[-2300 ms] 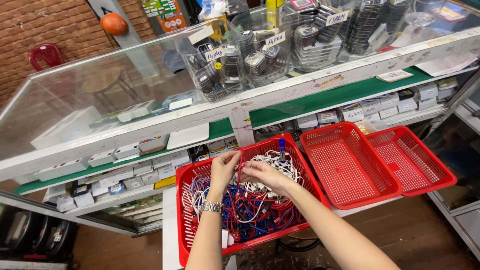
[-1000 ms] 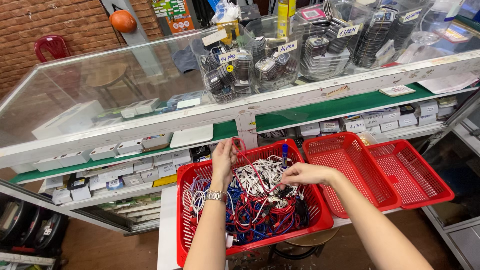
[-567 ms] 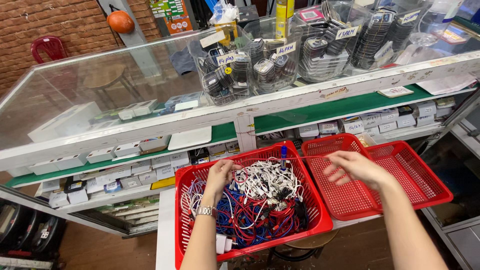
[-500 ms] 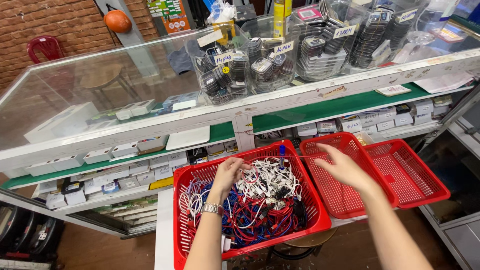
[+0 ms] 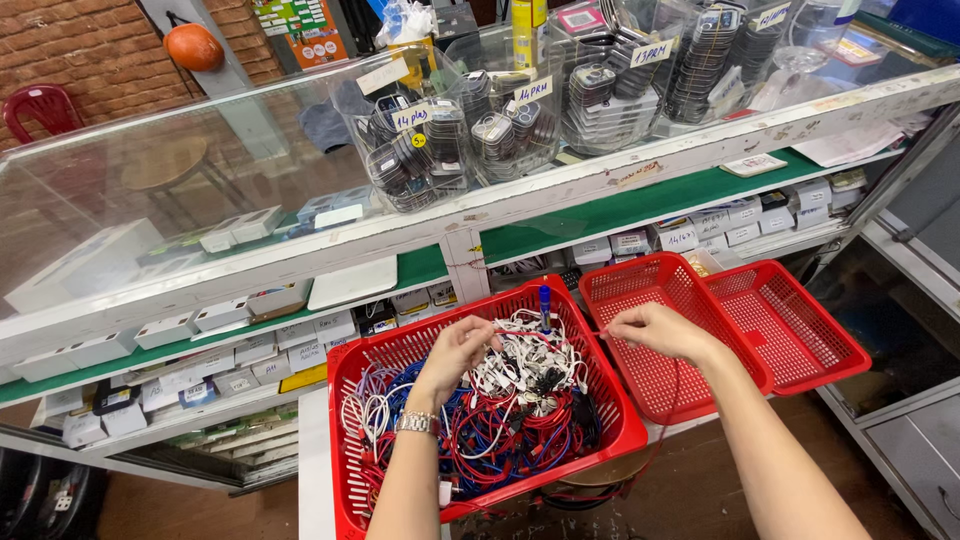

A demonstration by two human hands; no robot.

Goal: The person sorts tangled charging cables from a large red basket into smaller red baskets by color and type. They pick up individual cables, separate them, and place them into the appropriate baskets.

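The left hand point(image 5: 455, 350) pinches tangled glossy cables point(image 5: 500, 410) in a latticed red plastic basket point(image 5: 620, 425). The right hand point(image 5: 655, 328) grips a thin red cable point(image 5: 672, 400) above a shallower mesh basket point(image 5: 690, 375).

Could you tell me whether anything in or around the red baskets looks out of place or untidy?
Yes. The red basket holds a tangled heap of cables, red, blue and white knotted together. The left hand rests on the heap. The right hand pinches a red cable trailing over the emptier basket and down past its edge.

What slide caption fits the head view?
Both hands draw a red cable from a cable-filled red basket.
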